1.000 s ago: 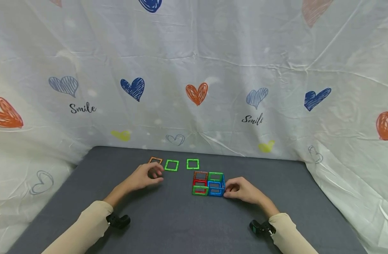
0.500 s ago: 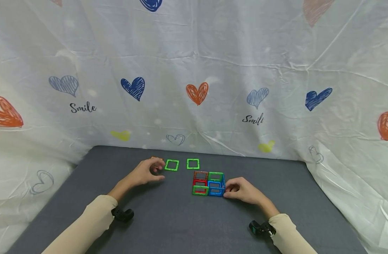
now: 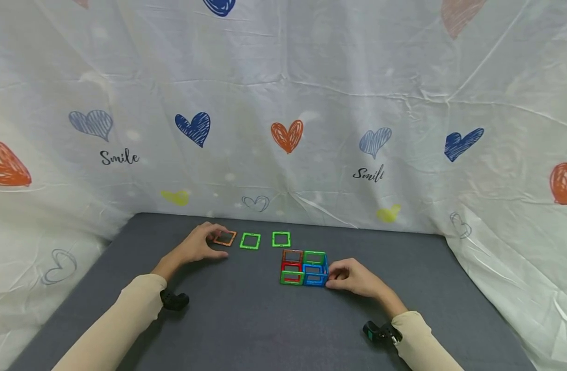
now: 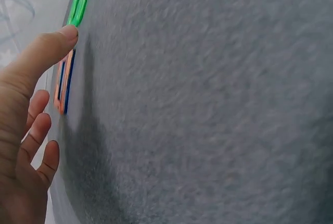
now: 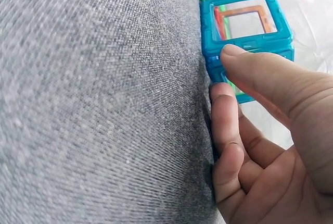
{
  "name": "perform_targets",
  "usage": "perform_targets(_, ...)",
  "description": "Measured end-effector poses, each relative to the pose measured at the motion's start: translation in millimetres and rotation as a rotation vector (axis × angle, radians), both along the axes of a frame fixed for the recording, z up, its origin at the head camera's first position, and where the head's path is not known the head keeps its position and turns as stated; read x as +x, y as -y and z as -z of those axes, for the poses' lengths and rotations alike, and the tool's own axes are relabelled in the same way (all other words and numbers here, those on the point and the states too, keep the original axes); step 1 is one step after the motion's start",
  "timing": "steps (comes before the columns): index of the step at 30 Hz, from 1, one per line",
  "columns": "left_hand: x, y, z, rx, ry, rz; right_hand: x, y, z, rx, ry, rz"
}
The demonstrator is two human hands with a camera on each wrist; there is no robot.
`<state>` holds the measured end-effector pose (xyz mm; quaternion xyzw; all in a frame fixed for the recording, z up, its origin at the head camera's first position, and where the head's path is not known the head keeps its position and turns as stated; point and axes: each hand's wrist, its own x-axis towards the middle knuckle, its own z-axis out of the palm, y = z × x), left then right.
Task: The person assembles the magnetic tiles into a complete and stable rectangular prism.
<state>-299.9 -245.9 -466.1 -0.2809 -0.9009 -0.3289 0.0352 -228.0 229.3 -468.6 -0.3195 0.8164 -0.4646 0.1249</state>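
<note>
My left hand [image 3: 197,245] is at the back left, thumb apart from the fingers, fingertips right at the far edge of a flat orange square magnetic tile [image 3: 233,239]. In the left wrist view, the thumb overlaps the space between the orange tile [image 4: 64,91] and a green tile [image 4: 79,8]. Right of centre stands a low open box of magnetic tiles [image 3: 315,284], in red, orange, green and blue. My right hand [image 3: 353,278] pinches its near right corner; in the right wrist view, the thumb rests on the blue tile [image 5: 250,43] with fingers curled beside it.
Two green square tiles, one beside the orange tile [image 3: 249,248] and another green tile [image 3: 281,233] farther right, lie flat near the back. The dark grey table [image 3: 265,324] ends at a white curtain [image 3: 330,170] printed with hearts.
My left hand first shifts slightly right over the orange tile, then draws back left, uncovering most of it. The right hand and the tile box stay in place.
</note>
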Motion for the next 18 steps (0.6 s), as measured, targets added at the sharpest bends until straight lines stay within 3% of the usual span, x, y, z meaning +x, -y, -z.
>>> perform_targets(9,-13.7,7.9,0.7,-0.031,0.052,-0.043,0.4,0,1.7,-0.008,0.012,-0.006)
perform_targets(18,-16.1,12.6,-0.8,-0.044,0.107,-0.085,-0.3,0,0.9,-0.018,0.021,-0.006)
